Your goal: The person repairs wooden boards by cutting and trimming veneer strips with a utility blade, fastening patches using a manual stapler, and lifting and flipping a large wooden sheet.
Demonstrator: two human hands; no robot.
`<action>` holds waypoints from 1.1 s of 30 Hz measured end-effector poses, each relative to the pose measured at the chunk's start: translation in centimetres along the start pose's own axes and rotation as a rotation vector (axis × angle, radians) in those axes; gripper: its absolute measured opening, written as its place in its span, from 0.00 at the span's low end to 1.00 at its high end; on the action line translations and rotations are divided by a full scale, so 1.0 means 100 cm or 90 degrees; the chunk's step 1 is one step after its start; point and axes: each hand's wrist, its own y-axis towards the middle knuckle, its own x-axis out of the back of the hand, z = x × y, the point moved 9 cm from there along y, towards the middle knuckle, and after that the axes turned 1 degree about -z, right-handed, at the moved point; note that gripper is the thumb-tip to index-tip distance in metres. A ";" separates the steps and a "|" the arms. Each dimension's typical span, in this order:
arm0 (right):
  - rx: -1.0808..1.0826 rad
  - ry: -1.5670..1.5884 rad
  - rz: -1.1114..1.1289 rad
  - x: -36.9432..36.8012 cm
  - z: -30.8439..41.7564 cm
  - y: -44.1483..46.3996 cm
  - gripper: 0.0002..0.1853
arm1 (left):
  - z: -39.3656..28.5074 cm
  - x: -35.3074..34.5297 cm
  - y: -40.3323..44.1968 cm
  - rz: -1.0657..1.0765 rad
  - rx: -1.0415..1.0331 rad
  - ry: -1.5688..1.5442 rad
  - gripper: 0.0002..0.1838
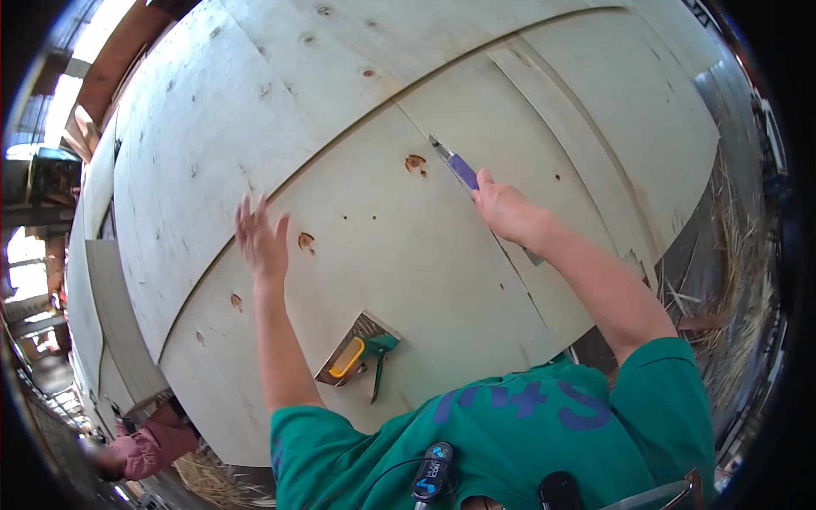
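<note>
My right hand (508, 210) is closed around a slim tool with a purple handle (463, 171). Its narrow metal end points away from me, over a seam in the pale wood sheet (408, 255). A flat grey metal piece (534, 257) shows below the hand; whether it belongs to the tool I cannot tell. My left hand (263, 238), slightly blurred, has its fingers spread near a long curved sheet edge and a brown knot. Nothing is in it. Closer to my body, a green hand tool (359, 353) with a yellow grip and metal edge lies on the sheet.
More pale sheets overlap beyond the curved edge, and a narrow strip (561, 127) lies at the right. Straw-like scraps (731, 246) litter the floor on the right. At the lower left is a person in a pink top (153, 442), beside another stack of sheets (123, 314).
</note>
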 end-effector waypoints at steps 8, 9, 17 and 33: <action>0.051 0.039 -0.063 -0.032 -0.050 -0.085 0.13 | 0.068 0.024 -0.131 0.020 0.218 -0.009 0.25; 0.061 0.027 -0.069 -0.035 -0.062 -0.103 0.13 | 0.065 0.025 -0.130 0.020 0.232 -0.015 0.24; 0.646 0.060 -0.441 0.009 0.113 -0.027 0.15 | 0.057 0.024 -0.119 0.046 0.212 0.028 0.24; 0.216 0.468 0.166 0.049 0.135 0.108 0.17 | 0.056 0.029 -0.117 0.034 0.213 0.021 0.20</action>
